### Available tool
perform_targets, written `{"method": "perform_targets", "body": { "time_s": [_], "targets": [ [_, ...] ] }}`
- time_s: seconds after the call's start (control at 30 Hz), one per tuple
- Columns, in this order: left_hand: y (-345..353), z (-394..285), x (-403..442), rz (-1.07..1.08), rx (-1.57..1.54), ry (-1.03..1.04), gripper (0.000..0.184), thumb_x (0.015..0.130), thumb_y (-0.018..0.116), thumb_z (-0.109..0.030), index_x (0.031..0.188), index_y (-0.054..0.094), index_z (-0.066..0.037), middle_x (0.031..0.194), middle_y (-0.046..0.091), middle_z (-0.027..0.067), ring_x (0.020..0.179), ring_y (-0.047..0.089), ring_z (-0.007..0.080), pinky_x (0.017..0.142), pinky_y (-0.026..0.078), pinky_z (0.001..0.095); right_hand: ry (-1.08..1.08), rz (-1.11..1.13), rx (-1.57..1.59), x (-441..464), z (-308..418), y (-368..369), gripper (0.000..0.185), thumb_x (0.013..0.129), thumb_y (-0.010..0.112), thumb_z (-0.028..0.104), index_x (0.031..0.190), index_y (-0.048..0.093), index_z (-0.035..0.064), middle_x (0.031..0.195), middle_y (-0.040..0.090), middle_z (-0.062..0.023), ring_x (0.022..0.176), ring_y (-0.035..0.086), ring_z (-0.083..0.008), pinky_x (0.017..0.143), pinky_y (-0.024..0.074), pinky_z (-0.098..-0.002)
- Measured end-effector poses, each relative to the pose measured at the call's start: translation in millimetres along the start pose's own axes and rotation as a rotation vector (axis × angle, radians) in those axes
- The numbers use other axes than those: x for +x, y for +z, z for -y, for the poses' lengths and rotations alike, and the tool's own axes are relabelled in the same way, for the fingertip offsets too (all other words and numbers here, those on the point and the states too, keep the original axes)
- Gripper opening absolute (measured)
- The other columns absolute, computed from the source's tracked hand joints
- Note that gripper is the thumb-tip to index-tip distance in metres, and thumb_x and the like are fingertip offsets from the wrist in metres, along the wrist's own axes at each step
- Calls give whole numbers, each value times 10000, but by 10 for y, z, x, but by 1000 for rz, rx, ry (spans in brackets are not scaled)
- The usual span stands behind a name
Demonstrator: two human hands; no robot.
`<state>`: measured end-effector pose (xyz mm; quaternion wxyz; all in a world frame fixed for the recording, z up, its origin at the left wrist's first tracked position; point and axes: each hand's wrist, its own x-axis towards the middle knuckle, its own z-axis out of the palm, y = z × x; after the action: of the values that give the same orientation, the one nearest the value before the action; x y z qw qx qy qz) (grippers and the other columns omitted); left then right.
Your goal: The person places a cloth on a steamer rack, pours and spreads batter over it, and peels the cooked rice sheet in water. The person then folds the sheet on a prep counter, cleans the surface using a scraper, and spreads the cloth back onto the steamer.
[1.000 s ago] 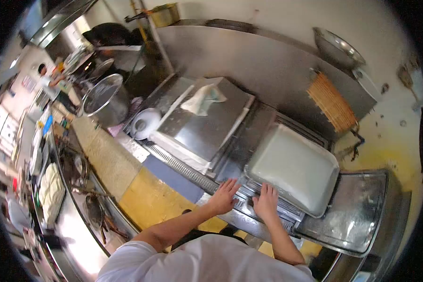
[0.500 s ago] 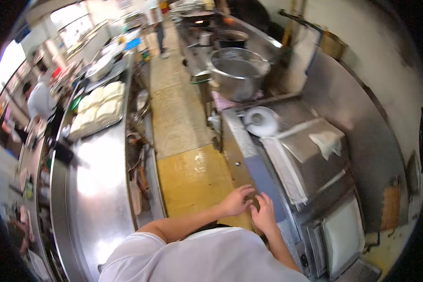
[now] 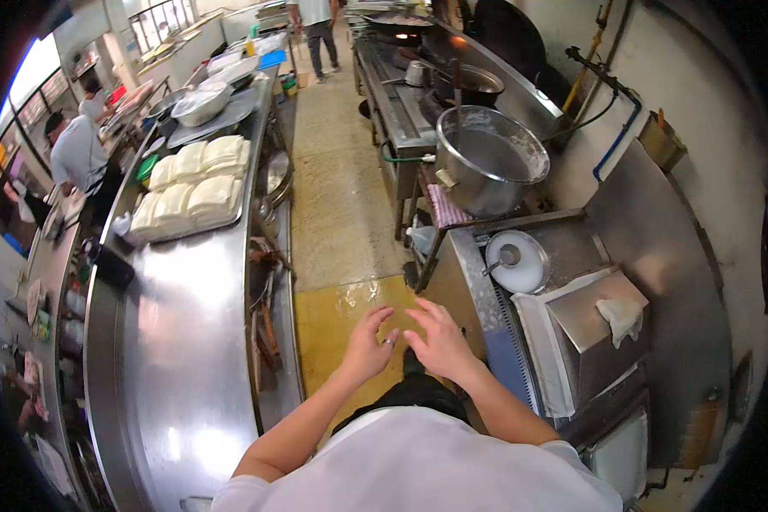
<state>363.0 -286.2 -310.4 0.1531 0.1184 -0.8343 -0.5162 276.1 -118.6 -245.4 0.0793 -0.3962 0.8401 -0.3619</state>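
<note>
My left hand [image 3: 369,346] hangs in front of my body over the yellow floor, fingers slightly curled and apart, holding nothing. Close beside it on the right, my right hand [image 3: 440,340] is also empty with its fingers spread. The two hands do not touch. Nearest on the right is a steel counter with a white bowl and ladle [image 3: 517,260] and a metal box cover [image 3: 596,311] that has a white cloth [image 3: 620,321] on it. Behind them stands a big steel pot [image 3: 491,160].
At the left a long steel table [image 3: 179,341] bears a tray of folded white sheets [image 3: 192,188] and metal bowls [image 3: 201,106]. A person [image 3: 317,34] stands in the far aisle; others [image 3: 81,154] work at the left. A wok [image 3: 398,22] sits at the back.
My view has turned left, from the counter and white tray to the aisle. My hands have left the counter's edge and are now raised over the floor, still empty.
</note>
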Motion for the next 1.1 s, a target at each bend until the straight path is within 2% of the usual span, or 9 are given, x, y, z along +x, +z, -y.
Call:
{"method": "perform_targets", "body": {
  "time_s": [0.27, 0.43, 0.5, 0.7, 0.77, 0.87, 0.97, 1.0, 1.1],
  "targets": [
    [79, -370, 1595, 74, 19, 126, 500, 885, 731, -34, 1365, 591, -47, 1451, 548, 159, 1165, 627, 293, 949, 536, 383, -89, -172, 82, 1269, -550, -503, 367, 904, 702, 148, 1215, 659, -41, 1363, 584, -245, 1249, 561, -419, 1068, 455, -469],
    [184, -530, 2762, 181, -12, 114, 456, 913, 721, -51, 1351, 598, -35, 1393, 585, 160, 1140, 649, 272, 947, 540, 379, -110, -344, 13, 2325, -1089, -1303, 278, 882, 719, 120, 1125, 702, -13, 1256, 667, -211, 1181, 630, -388, 1035, 490, -441],
    [160, -516, 3123, 223, 8, 116, 427, 928, 713, -62, 1339, 604, -25, 1355, 608, 161, 1118, 662, 264, 950, 540, 377, -87, -377, 6, 2901, -1199, -1746, 316, 889, 701, 131, 1163, 689, -26, 1290, 646, -225, 1222, 595, -405, 1076, 463, -464],
    [71, -508, 3636, 175, -11, 26, 369, 949, 694, -61, 1307, 619, -10, 1265, 650, 174, 1039, 696, 267, 918, 558, 365, -323, -575, -371, 5113, -1533, -2667, 522, 886, 694, 182, 1346, 573, -34, 1383, 556, -270, 1295, 523, -434, 1126, 420, -480],
    [51, -506, 3782, 161, -20, 21, 367, 947, 692, -50, 1305, 620, -5, 1225, 666, 175, 1037, 703, 259, 910, 561, 363, -321, -556, -548, 5759, -1783, -2715, 534, 867, 696, 166, 1343, 562, -35, 1439, 509, -277, 1336, 486, -449, 1134, 416, -484],
    [64, -387, 3982, 166, -73, 4, 364, 944, 687, -34, 1300, 621, 2, 1168, 683, 174, 1039, 705, 242, 907, 561, 362, -93, -111, -671, 6223, -2067, -2819, 456, 853, 671, 116, 1275, 610, -45, 1378, 570, -292, 1299, 544, -436, 1088, 470, -480],
    [66, -243, 4198, 221, -130, 11, 359, 944, 681, -24, 1296, 621, 7, 1129, 692, 172, 1027, 702, 235, 903, 560, 363, 143, 60, -755, 6169, -1919, -3097, 334, 835, 652, 75, 1142, 690, -51, 1240, 660, -298, 1182, 644, -412, 988, 544, -476],
    [47, -207, 4291, 248, -141, 23, 357, 945, 679, -21, 1296, 622, 8, 1119, 694, 172, 1021, 701, 234, 900, 560, 363, 161, 57, -873, 6125, -1977, -3218, 249, 818, 679, 98, 1019, 747, -34, 1074, 721, -274, 1054, 701, -401, 904, 582, -477],
    [73, -93, 4553, 314, -179, 87, 360, 911, 712, -29, 1261, 636, 1, 1179, 670, 192, 957, 713, 276, 865, 572, 383, 323, 246, -1161, 5500, -1547, -3538, 226, 788, 736, 148, 976, 777, 30, 1022, 757, -204, 1014, 733, -350, 874, 592, -458]
  ]
}}
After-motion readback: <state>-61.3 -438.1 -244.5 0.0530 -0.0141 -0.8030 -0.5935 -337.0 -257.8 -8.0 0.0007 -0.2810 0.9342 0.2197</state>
